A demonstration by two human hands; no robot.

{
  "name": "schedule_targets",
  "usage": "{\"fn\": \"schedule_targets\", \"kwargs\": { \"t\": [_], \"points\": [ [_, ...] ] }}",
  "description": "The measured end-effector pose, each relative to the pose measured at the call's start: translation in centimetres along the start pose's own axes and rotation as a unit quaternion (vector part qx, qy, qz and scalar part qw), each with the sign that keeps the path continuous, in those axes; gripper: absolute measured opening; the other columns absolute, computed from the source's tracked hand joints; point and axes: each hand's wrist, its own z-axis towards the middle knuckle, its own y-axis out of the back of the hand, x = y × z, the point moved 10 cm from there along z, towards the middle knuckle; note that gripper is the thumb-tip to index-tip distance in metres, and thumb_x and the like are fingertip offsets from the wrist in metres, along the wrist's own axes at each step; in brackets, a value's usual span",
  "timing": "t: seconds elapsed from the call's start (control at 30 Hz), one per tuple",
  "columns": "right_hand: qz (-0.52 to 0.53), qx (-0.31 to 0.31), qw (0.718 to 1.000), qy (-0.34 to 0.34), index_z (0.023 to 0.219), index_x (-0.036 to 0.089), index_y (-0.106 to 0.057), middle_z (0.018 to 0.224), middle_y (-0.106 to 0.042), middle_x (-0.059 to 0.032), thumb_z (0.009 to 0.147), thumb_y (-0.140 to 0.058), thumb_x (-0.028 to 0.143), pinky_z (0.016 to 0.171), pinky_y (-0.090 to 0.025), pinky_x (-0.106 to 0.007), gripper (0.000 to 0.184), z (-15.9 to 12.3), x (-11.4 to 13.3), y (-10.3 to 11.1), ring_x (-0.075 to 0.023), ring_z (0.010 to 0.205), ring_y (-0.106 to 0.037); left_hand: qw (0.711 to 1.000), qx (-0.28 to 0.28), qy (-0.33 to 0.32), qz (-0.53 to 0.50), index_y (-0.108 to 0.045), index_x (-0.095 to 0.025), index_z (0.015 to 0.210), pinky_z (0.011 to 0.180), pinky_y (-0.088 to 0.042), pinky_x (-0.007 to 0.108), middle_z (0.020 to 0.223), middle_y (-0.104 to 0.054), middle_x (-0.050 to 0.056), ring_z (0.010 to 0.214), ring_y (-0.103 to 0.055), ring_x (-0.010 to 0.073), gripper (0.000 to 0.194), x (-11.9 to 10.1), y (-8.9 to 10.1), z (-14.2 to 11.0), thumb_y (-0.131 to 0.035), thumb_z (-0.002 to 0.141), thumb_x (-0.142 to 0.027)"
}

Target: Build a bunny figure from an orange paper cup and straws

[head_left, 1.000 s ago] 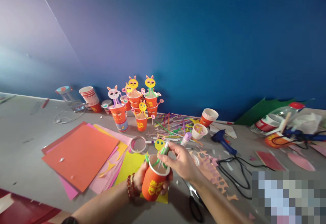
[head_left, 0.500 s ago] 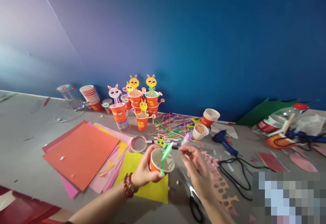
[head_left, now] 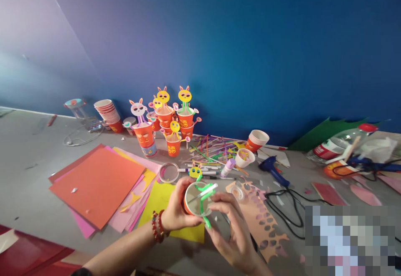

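Observation:
My left hand (head_left: 175,209) is closed around an orange paper cup (head_left: 187,206), its open mouth facing me. Bent green straws (head_left: 204,203) stick out over the rim, and a white-tipped piece lies across the mouth. My right hand (head_left: 230,226) is at the cup's right side with curved fingers apart. Its fingertips are by the rim and its thumb by the lower green straw end; I cannot tell whether they press on it. Just behind the cup lies a yellow paper animal face (head_left: 195,171). Yellow paper (head_left: 188,233) is underneath.
Finished cup figures (head_left: 173,147) stand near the blue wall. Coloured paper sheets (head_left: 97,184) lie left. Loose straws (head_left: 213,150), a glue stick (head_left: 228,167), a tape roll (head_left: 169,172) and a white cup (head_left: 244,158) are behind. A glue gun (head_left: 274,170), its cord and punched paper (head_left: 266,221) lie right.
My right hand has come left and down to the cup's rim. The cup has turned slightly in my left hand, and the glue stick behind is now uncovered.

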Motion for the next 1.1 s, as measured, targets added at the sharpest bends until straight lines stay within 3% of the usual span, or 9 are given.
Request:
{"fn": "schedule_targets", "kwargs": {
  "t": [0.27,0.8,1.1],
  "points": [
    [0.034,0.019,0.999,0.016,0.102,0.026,-0.062,0.099,-0.063,-0.0061,0.087,-0.064,0.015,0.078,-0.053,-0.035,0.019,0.5,0.7,-0.5,-0.0237,0.09,-0.062,1.0,-0.001,0.013,0.023,-0.047,-0.023,0.128,0.09,-0.052,0.043,0.115,-0.055,0.01,0.101,-0.061,0.0298,0.081,0.9,0.2,-0.6,-0.086,0.065,-0.055],
    [0.049,0.032,0.998,0.025,0.096,0.027,-0.064,0.092,-0.067,-0.0039,0.088,-0.065,0.016,0.077,-0.052,-0.035,0.013,1.3,1.7,-0.2,-0.0234,0.085,-0.063,1.0,-0.003,-0.006,0.021,-0.046,-0.026,0.13,0.089,-0.053,0.042,0.116,-0.058,0.009,0.1,-0.062,0.0289,0.082,0.5,0.1,-0.5,-0.089,0.063,-0.047],
    [0.043,0.038,0.998,0.008,0.091,0.031,-0.058,0.09,-0.07,-0.0015,0.087,-0.063,0.02,0.078,-0.051,-0.04,0.013,1.7,2.1,-0.4,-0.026,0.084,-0.065,1.0,-0.004,0.003,-0.005,-0.046,-0.027,0.129,0.089,-0.052,0.047,0.117,-0.057,0.01,0.103,-0.062,0.0319,0.083,1.6,0.2,-1.2,-0.089,0.061,-0.049]
  ]
}}
